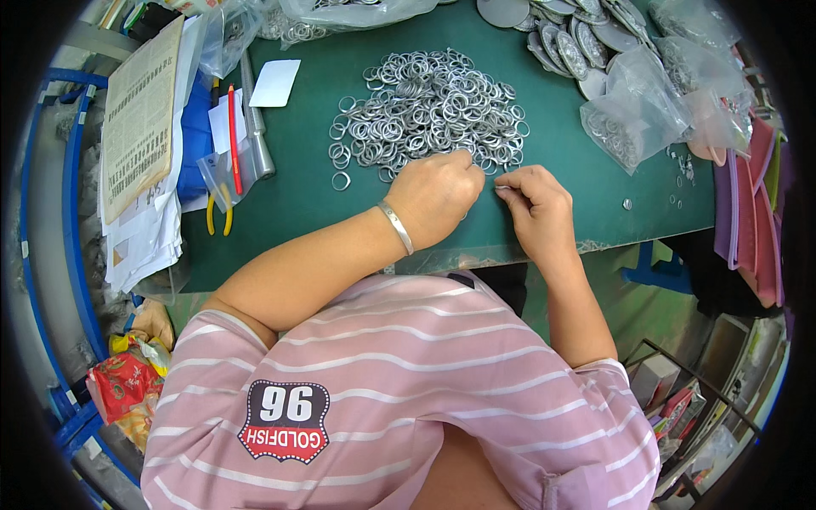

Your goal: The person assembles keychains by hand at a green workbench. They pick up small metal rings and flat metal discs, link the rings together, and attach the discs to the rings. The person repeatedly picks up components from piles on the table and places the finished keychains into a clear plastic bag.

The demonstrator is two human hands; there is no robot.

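A large heap of silver metal rings lies on the green tabletop, right in front of my hands. My left hand, with a silver bangle on its wrist, is curled at the heap's near edge. Its fingers are mostly hidden under the back of the hand, and what they hold cannot be made out. To its right, a short gap away, my right hand pinches a small silver ring between thumb and forefinger, only partly visible. One loose ring rests at the heap's left side.
Papers, a red pen, yellow-handled pliers and a grey metal rod are at left. A white card lies nearby. Flat metal discs and clear plastic bags sit at right, beside pink folders.
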